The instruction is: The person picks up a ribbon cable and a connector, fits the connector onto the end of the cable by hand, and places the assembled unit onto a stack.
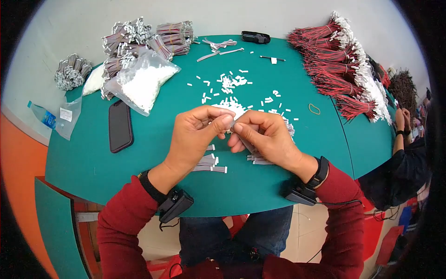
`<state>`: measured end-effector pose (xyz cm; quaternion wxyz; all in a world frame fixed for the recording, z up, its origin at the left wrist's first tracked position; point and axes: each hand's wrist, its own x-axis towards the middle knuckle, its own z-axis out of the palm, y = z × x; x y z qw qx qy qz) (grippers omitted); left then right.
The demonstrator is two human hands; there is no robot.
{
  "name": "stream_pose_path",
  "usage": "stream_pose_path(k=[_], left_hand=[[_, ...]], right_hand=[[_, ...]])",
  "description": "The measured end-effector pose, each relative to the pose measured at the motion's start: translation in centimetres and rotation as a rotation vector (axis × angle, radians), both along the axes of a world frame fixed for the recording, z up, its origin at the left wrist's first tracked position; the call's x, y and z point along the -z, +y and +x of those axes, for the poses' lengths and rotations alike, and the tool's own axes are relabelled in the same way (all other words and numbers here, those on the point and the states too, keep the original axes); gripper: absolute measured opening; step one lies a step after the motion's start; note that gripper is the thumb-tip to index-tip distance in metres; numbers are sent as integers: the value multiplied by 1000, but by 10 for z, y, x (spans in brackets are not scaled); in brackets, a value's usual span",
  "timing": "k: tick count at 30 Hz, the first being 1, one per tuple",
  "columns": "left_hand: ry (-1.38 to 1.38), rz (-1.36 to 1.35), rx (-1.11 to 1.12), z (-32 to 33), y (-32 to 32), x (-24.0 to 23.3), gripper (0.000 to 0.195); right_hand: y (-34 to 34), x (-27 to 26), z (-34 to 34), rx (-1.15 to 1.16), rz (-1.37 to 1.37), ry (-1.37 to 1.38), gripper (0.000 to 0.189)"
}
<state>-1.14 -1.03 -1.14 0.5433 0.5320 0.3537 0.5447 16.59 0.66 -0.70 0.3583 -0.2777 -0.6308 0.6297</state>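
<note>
Above the middle of the table, my left hand (198,129) and my right hand (266,134) meet fingertip to fingertip. Between thumb and forefinger, my right hand pinches a short grey ribbon cable (247,144), whose tail slants down under the palm. My left thumb and forefinger close on the cable's far end; the fingers mostly hide what is there. Just beyond the hands lies a pile of small white plastic connector housings (230,104). Ribbon cables with white end connectors (209,161) rest below my left hand. More grey ribbon cables (261,160) lie partly under my right hand.
A smartphone (120,127) and a clear bag of white housings (148,83) lie left. Bundled ribbon cables (125,38) stand behind them. Red-and-black wire bundles (334,66) line the right, near a rubber band (314,108). Another person's hands (402,118) show at far right.
</note>
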Motion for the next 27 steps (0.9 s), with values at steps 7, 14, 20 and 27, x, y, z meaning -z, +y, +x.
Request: stream_pose_path(k=[7, 14, 20, 27], left_hand=[[16, 64, -12, 2, -1, 0, 13], [25, -88, 58, -4, 4, 6, 11], [196, 104, -5, -2, 1, 5, 14], [433, 259, -52, -12, 10, 1, 13]], right_hand=[[-2, -10, -3, 13, -76, -32, 16], [-1, -3, 0, 38, -57, -60, 16], [-3, 0, -3, 61, -79, -12, 17], [2, -3, 1, 62, -2, -68, 16]])
